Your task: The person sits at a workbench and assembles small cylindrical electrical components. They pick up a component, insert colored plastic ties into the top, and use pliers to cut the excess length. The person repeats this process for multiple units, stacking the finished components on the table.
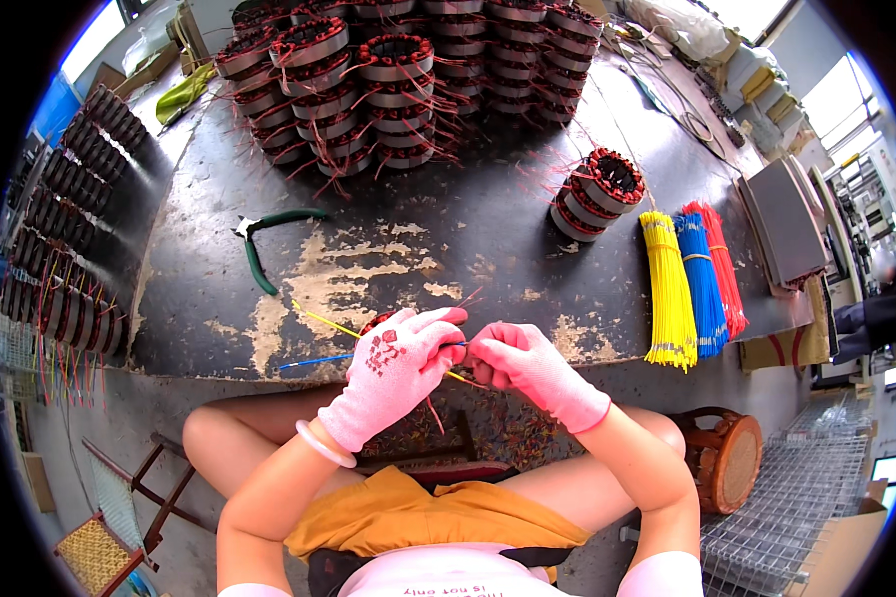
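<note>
Your dark, worn table (448,249) fills most of the view, its paint scraped away in pale patches near you. At its far edge stands a big stack of wound motor coils (398,80) with red wires trailing out, and a smaller pile of the same coils (599,194) sits apart to the right. More dark coil cores (65,229) are lined up in rows off the table's left side. Toward the right edge lie three bundles of cut wire side by side: yellow (669,289), blue (700,284) and red (723,269). A pair of green-handled pliers (269,239) rests on the left part of the table, well apart from your hands. Both hands wear pink gloves and meet at the near edge. Your left hand (393,373) is closed around a coil (376,323) that is mostly hidden under the fingers, with a yellow wire (324,321) and a blue wire (314,362) sticking out to the left. Your right hand (528,368) is pinched shut on a thin wire end just beside the left hand's fingertips.
</note>
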`<action>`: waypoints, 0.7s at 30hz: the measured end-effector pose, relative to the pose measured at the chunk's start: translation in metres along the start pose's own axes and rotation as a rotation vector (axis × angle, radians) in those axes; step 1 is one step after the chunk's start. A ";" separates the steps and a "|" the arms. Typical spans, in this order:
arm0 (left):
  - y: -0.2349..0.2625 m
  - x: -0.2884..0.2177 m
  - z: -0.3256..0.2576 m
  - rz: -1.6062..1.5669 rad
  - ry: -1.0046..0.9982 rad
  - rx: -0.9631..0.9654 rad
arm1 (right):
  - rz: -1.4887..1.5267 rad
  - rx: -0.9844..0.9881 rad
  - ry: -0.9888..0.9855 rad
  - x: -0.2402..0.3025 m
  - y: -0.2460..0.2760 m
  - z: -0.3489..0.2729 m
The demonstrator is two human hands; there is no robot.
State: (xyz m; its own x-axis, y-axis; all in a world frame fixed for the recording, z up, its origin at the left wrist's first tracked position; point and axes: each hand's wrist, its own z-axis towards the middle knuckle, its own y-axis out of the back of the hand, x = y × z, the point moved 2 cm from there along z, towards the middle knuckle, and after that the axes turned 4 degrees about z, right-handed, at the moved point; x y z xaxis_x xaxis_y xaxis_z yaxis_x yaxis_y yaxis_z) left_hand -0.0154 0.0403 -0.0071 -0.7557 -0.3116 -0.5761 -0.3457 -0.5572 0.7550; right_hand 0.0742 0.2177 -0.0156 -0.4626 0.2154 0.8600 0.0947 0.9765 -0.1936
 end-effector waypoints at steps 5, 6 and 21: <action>0.002 0.001 -0.001 -0.026 0.023 0.004 | -0.717 -0.130 0.535 0.009 0.000 -0.011; 0.002 0.000 0.000 -0.041 0.029 0.010 | -0.908 -0.165 0.681 0.012 -0.002 -0.014; 0.000 0.001 0.000 -0.010 -0.013 0.020 | -1.231 -0.466 1.045 0.017 -0.013 -0.014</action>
State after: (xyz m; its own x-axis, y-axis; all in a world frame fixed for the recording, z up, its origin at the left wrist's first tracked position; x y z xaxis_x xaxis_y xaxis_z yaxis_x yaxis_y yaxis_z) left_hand -0.0159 0.0400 -0.0076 -0.7591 -0.2959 -0.5798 -0.3646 -0.5446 0.7553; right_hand 0.0777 0.2089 0.0082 0.2705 -0.8997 0.3426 0.4702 0.4340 0.7685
